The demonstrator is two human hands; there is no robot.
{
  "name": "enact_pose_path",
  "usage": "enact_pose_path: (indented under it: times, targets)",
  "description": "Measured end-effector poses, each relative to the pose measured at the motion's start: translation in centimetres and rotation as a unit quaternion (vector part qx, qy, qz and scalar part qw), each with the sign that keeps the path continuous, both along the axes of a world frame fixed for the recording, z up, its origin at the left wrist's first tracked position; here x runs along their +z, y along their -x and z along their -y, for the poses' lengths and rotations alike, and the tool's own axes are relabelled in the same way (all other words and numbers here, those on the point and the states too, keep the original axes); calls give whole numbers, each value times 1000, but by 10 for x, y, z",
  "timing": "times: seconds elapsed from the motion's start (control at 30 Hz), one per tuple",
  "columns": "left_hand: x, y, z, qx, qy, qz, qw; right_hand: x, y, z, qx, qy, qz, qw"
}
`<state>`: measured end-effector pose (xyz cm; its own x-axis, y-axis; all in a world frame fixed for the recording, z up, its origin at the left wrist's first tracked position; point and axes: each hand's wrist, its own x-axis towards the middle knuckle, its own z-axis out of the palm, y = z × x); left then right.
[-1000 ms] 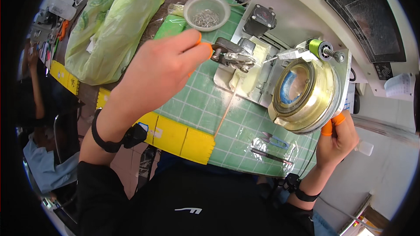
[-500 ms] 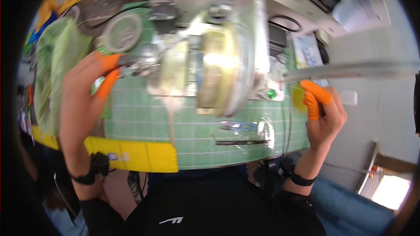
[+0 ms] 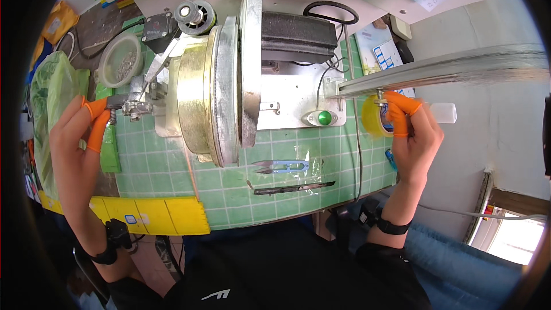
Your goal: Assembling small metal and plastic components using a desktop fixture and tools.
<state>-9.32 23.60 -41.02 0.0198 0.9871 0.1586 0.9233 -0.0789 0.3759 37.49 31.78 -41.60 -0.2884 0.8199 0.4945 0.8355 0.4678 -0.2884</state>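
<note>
Orange finger cots cover the thumb and forefinger of both hands. At the left, my left hand [image 3: 77, 143] pinches a dark metal lever [image 3: 116, 101] beside a silver clamp fitting [image 3: 138, 108]. My right hand [image 3: 418, 143] is closed at the right, fingertips together beside a small spring-loaded screw [image 3: 379, 97] under a long metal channel [image 3: 425, 69]. Anything between those fingertips is too small to make out. Fine hair-like strands [image 3: 493, 74] run along the channel. Between my hands stands a machine with a brass-coloured drum [image 3: 195, 97] and a grey toothed wheel [image 3: 228, 97].
Blue thread snips [image 3: 290, 166] and black tweezers [image 3: 293, 188] lie on the green mat [image 3: 155, 166]. A green button [image 3: 324, 117] sits on the machine's base. Yellow tape [image 3: 372, 117] lies beside my right hand. A round tub [image 3: 106, 60] of metal bits stands back left; a yellow strip [image 3: 172, 216] edges the table.
The view has shifted, so the machine and mat appear further left, and the earlier blur has gone. Both hands keep their places at the lever and beside the channel.
</note>
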Motion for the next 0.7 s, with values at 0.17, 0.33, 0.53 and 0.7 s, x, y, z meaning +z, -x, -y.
enact_pose_path:
  times: [0.17, 0.33, 0.53, 0.7]
  targets:
    - [-4, -6, -2, -20, -69, 1, 997, -8, 4, 7, -38, 1, -25, 999]
    - [-2, -8, -4, -24, -64, 7, 998, -12, 9, 6, -60, 0, -28, 998]
    - [-4, -9, -6, -44, -87, -9, 995, -20, 6, 7, -66, -11, -70, 995]
    - [-5, -6, -3, -27, -71, 12, 997, -15, 3, 6, -56, -37, -59, 996]
